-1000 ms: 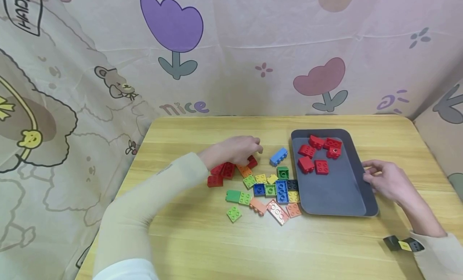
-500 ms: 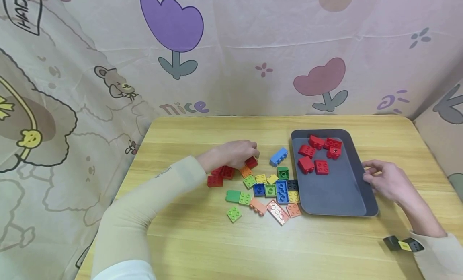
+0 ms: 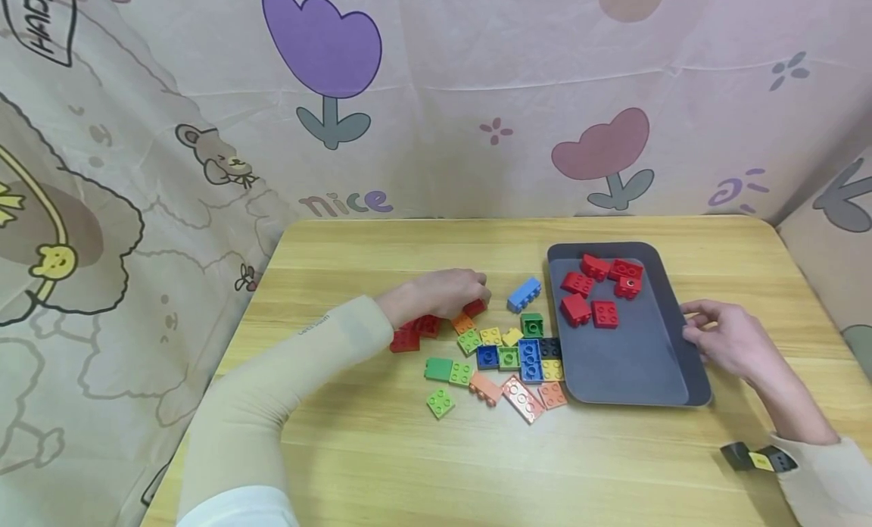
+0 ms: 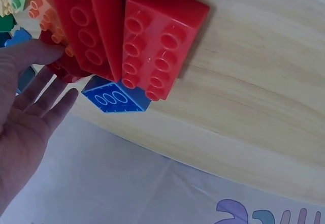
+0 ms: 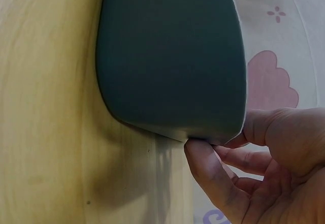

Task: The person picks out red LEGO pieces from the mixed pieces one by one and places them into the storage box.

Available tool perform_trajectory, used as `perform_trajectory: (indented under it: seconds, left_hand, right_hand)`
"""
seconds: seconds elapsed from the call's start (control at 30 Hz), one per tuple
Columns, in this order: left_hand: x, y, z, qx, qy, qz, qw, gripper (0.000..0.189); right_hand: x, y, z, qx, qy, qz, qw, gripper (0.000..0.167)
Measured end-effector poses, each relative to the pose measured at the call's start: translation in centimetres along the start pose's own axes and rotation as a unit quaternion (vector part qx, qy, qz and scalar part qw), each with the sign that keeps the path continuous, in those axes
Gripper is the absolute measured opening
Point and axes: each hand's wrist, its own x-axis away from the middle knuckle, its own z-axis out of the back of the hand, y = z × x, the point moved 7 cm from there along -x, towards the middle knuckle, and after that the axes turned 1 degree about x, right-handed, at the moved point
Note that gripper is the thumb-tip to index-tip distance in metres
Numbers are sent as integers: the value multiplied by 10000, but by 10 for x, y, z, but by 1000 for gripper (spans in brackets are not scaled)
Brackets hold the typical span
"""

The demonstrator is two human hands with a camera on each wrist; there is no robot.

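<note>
My left hand (image 3: pixel 450 292) reaches over the left group of bricks. Thumb and fingers pinch a dark red brick (image 4: pixel 70 70), low among the others in the left wrist view; its end (image 3: pixel 475 307) peeks out below the fingers in the head view. Touching it is an orange brick (image 3: pixel 463 323). Larger red bricks (image 4: pixel 152 46) lie beside this hand, partly under the wrist in the head view. At the right, my right hand (image 3: pixel 732 338) holds the side rim of a dark grey tray (image 3: pixel 627 372), thumb and fingers at its edge (image 5: pixel 177 71).
Several red bricks (image 3: pixel 605 314) lie in the tray's far half. Left of the tray are a light blue brick (image 3: pixel 524 294), a dark green brick (image 3: pixel 532 325), and yellow, blue, lime and peach bricks. A patterned cloth (image 3: pixel 436 95) hangs behind the wooden table (image 3: pixel 511 474).
Over the last second my left hand has come down a little and its fingers have drawn in around the dark red brick. The right hand and the tray have stayed put.
</note>
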Motion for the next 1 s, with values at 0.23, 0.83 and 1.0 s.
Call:
perform_trajectory:
  seconds: [0.23, 0.83, 1.0]
  left_hand:
    - [-1, 0, 0, 3, 38, -38, 10000, 46]
    - [-2, 1, -1, -77, -76, 110, 9999, 44]
    - [-2, 2, 1, -35, -21, 102, 9999, 44]
  right_hand:
    - [-1, 0, 0, 12, 2, -16, 10000, 40]
    - [0, 1, 0, -26, -10, -1, 10000, 41]
    - [0, 1, 0, -4, 2, 12, 10000, 41]
